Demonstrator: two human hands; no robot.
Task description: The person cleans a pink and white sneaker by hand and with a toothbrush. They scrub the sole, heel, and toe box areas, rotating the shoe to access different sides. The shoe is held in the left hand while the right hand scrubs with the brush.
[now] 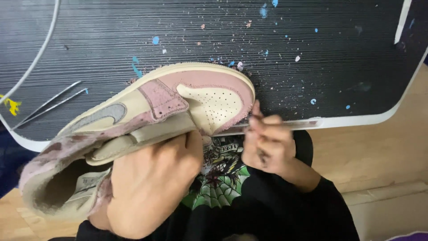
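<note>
Tweezers (49, 103) lie at the far left of the dark counter (312, 53). Your left hand (149, 183) grips the pink-and-cream sneaker (147, 116) on its side, steadying it, while your right hand (267, 143) pinches a thin tool at the toe edge.

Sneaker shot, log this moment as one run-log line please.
left hand: grips pink-and-cream sneaker | right hand: fingers at its toe edge | tweezers: lying on dark paint-speckled mat
</note>
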